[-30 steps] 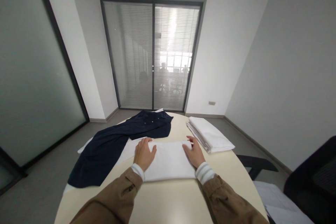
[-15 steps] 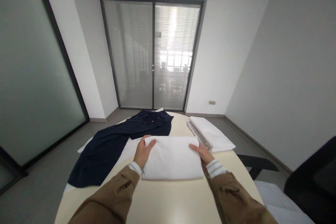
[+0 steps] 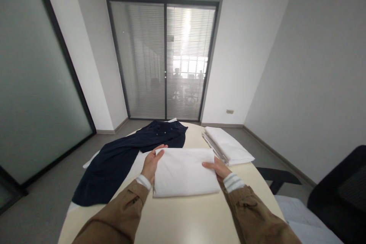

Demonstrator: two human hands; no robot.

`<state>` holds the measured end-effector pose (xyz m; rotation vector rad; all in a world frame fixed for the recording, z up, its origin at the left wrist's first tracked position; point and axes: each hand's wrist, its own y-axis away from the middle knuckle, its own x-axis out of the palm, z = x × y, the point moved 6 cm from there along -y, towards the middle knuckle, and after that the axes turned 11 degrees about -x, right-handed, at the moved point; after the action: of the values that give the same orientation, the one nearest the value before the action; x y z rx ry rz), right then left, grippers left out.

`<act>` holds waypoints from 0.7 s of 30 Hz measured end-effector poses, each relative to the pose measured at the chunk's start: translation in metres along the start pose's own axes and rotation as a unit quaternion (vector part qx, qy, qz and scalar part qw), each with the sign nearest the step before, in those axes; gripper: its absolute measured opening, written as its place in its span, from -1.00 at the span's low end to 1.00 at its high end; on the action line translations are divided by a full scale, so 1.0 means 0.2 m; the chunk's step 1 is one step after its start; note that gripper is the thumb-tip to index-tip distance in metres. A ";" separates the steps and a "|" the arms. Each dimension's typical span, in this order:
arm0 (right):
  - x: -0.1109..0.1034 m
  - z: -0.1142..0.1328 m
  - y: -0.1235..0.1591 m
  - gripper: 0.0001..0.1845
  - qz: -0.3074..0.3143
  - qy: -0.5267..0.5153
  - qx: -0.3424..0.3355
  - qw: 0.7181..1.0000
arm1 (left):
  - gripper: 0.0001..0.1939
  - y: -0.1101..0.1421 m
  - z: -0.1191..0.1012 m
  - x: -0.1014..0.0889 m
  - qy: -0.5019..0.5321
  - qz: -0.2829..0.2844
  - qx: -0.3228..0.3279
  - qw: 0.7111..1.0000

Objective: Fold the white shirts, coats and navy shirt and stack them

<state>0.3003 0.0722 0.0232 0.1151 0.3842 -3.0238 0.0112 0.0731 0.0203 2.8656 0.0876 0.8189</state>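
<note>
A folded white cloth [image 3: 184, 175] forms a neat rectangle in front of me, over the near part of the table. My left hand [image 3: 151, 163] grips its left edge, thumb on top and fingers behind. At the right edge my right hand [image 3: 219, 167] holds it likewise, thumb lying on the upper face and the other fingers hidden behind the cloth. Just beyond, to the left, dark navy trousers [image 3: 122, 160] lie spread out with white fabric showing beneath them. To the right rests another folded white cloth [image 3: 228, 145], its layers visible along the left side.
All the fabric is on a cream table [image 3: 177, 219] with a rounded far edge. A black office chair [image 3: 340, 194] stands at the right, with its armrest [image 3: 278, 176] close to the table's edge and white material [image 3: 303, 217] on its seat. Glass doors [image 3: 164, 61] close the far side.
My right hand has slid slightly down the cloth's right edge, and its thumb lies a little lower. The view has shifted slightly; the trousers and other folded cloth stay in place.
</note>
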 end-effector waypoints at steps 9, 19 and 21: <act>0.04 0.00 0.05 -0.44 0.096 -0.146 0.079 0.981 | -0.58 -0.05 0.01 -0.07 0.007 -0.018 -0.004 1.000; -0.30 0.23 -0.11 -0.52 -0.084 -0.119 -0.015 0.989 | -0.39 -0.07 0.13 -0.06 -0.204 0.021 0.012 0.979; -0.36 0.27 -0.16 -0.52 -0.138 -0.134 -0.039 0.980 | -0.37 -0.06 0.13 -0.05 -0.226 0.028 0.016 0.974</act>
<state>0.3662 0.0944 0.0895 -0.3808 0.5310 -3.2242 0.0157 0.0809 -0.0097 3.0145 -0.0372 0.1565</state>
